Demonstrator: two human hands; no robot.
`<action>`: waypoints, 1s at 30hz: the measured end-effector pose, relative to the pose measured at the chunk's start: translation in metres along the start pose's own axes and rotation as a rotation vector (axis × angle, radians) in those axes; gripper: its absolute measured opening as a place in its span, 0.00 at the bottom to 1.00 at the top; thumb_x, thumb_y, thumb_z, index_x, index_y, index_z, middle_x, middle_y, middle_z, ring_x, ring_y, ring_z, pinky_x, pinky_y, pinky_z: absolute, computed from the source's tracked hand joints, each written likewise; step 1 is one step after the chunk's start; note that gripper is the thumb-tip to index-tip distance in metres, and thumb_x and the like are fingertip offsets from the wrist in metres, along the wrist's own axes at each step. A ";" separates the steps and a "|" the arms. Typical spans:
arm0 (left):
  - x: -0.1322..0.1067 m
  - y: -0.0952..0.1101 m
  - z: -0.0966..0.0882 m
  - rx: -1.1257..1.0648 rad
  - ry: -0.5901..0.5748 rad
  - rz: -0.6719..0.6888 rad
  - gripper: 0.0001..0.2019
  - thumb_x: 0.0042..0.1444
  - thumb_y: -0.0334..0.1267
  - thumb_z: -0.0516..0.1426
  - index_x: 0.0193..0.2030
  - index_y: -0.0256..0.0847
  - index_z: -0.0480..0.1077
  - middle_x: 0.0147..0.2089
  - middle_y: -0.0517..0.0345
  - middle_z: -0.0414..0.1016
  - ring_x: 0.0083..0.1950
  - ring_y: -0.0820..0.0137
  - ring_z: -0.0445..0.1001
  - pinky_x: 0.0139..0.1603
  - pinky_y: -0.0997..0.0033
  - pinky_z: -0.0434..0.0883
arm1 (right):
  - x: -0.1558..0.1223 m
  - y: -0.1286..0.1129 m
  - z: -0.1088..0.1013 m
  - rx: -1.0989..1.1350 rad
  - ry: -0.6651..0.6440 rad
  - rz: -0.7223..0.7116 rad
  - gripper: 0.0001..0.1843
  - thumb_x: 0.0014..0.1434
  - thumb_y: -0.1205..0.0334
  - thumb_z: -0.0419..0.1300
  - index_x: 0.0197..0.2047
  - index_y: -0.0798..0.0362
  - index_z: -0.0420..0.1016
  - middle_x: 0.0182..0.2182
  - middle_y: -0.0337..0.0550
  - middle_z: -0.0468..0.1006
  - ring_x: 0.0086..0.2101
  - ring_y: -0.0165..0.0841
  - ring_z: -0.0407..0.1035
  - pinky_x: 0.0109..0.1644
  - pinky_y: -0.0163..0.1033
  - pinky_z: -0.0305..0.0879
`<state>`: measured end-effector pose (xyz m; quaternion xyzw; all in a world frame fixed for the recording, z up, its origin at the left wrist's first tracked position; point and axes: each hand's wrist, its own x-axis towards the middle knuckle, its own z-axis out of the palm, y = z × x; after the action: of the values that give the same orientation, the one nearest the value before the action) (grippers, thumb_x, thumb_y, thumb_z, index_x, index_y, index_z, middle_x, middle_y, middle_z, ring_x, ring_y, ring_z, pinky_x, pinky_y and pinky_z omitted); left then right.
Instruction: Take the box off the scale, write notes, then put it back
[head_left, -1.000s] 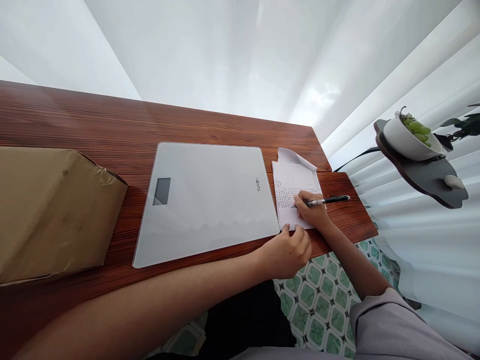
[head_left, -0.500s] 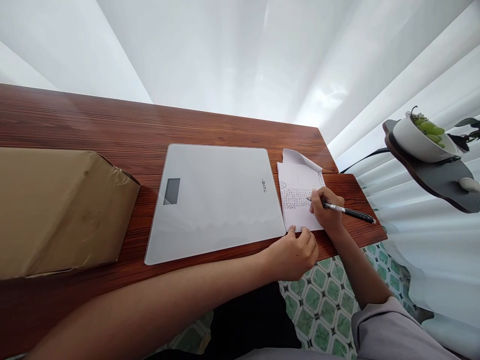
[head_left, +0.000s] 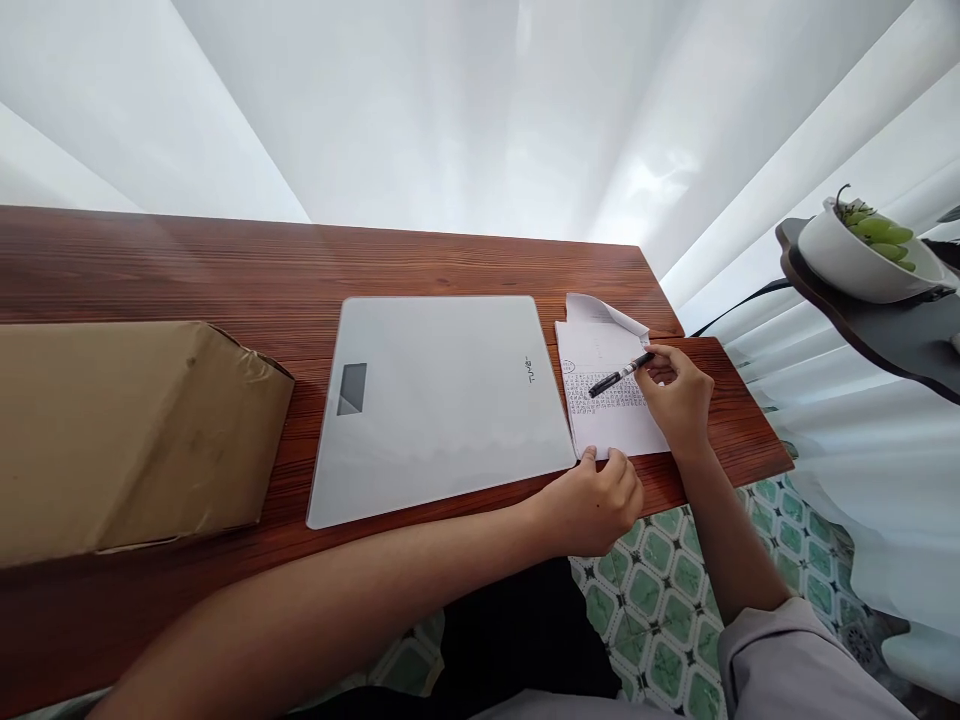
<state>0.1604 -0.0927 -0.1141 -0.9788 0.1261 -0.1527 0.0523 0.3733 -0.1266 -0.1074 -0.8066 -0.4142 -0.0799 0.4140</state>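
Note:
A writing pad (head_left: pixel 622 425) with rows of small handwriting lies by the table's front edge, its far top corner curled over. Pinched in my right hand (head_left: pixel 681 393) is a black pen (head_left: pixel 619 375), slanting across the handwriting with its dark end pointing left and down. My left hand (head_left: pixel 600 500) rests at the pad's lower edge, fingers bent and thumb beside them, gripping that edge. Directly left of the pad, and close against it, is a flat white glass scale (head_left: pixel 442 410) with a grey display window (head_left: pixel 352 388).
A cardboard box (head_left: pixel 142 430) occupies the left of the reddish wooden table (head_left: pixel 420 258). To the right, a dark shelf (head_left: pixel 862 325) bears a white bowl (head_left: pixel 866 265) of green grapes (head_left: pixel 881 232). White curtains (head_left: pixel 450 110) hang behind the table.
My right hand has lifted and turned the pen round: its dark end now points left over the writing instead of away to the right. The left hand has stayed at the pad's edge.

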 end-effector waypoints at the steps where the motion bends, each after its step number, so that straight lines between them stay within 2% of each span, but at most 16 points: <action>1: 0.000 0.000 0.000 0.001 -0.001 0.000 0.22 0.61 0.36 0.47 0.56 0.24 0.70 0.56 0.32 0.74 0.54 0.50 0.72 0.49 0.49 0.75 | 0.001 0.001 0.001 0.005 -0.014 0.019 0.17 0.54 0.63 0.65 0.48 0.54 0.80 0.32 0.41 0.81 0.29 0.33 0.74 0.38 0.38 0.73; 5: 0.001 -0.001 -0.001 -0.009 -0.018 0.001 0.21 0.62 0.36 0.48 0.55 0.24 0.70 0.54 0.32 0.74 0.52 0.52 0.72 0.49 0.51 0.75 | 0.003 0.005 0.002 -0.002 -0.047 0.069 0.19 0.55 0.60 0.64 0.50 0.56 0.80 0.33 0.43 0.81 0.28 0.33 0.73 0.39 0.39 0.73; 11: 0.002 -0.002 -0.002 -0.014 -0.035 -0.007 0.20 0.63 0.35 0.45 0.53 0.25 0.70 0.54 0.33 0.74 0.50 0.54 0.72 0.49 0.53 0.74 | 0.006 0.015 0.006 -0.079 -0.080 0.059 0.18 0.57 0.61 0.63 0.50 0.57 0.80 0.32 0.43 0.81 0.28 0.34 0.72 0.45 0.43 0.71; 17: 0.002 -0.003 -0.001 0.012 -0.067 0.011 0.21 0.64 0.35 0.45 0.55 0.24 0.69 0.55 0.31 0.73 0.50 0.54 0.73 0.47 0.54 0.74 | 0.009 0.027 0.013 -0.172 -0.086 -0.060 0.19 0.59 0.61 0.59 0.51 0.60 0.80 0.32 0.46 0.77 0.34 0.39 0.69 0.49 0.47 0.67; 22: 0.004 -0.003 -0.001 0.038 -0.087 0.036 0.22 0.65 0.36 0.44 0.55 0.23 0.69 0.56 0.30 0.73 0.51 0.53 0.73 0.47 0.53 0.74 | 0.010 0.029 0.015 -0.192 -0.041 -0.164 0.18 0.61 0.60 0.57 0.50 0.58 0.80 0.31 0.46 0.75 0.35 0.39 0.67 0.48 0.45 0.63; 26: 0.004 -0.003 0.001 0.059 -0.054 0.036 0.21 0.66 0.36 0.45 0.56 0.24 0.69 0.55 0.30 0.74 0.49 0.54 0.75 0.44 0.55 0.73 | 0.009 0.023 0.014 -0.205 0.022 -0.207 0.16 0.66 0.56 0.53 0.40 0.56 0.79 0.29 0.47 0.74 0.34 0.38 0.65 0.42 0.42 0.60; 30: 0.000 -0.002 -0.001 0.147 0.049 0.052 0.18 0.68 0.34 0.45 0.56 0.27 0.69 0.50 0.35 0.76 0.48 0.57 0.76 0.45 0.57 0.73 | 0.007 0.020 0.013 -0.180 0.000 -0.215 0.23 0.69 0.53 0.47 0.31 0.54 0.77 0.26 0.47 0.74 0.32 0.37 0.65 0.38 0.41 0.56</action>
<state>0.1602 -0.0909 -0.1128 -0.9647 0.1410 -0.1842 0.1247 0.3901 -0.1193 -0.1245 -0.7915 -0.4893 -0.1606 0.3291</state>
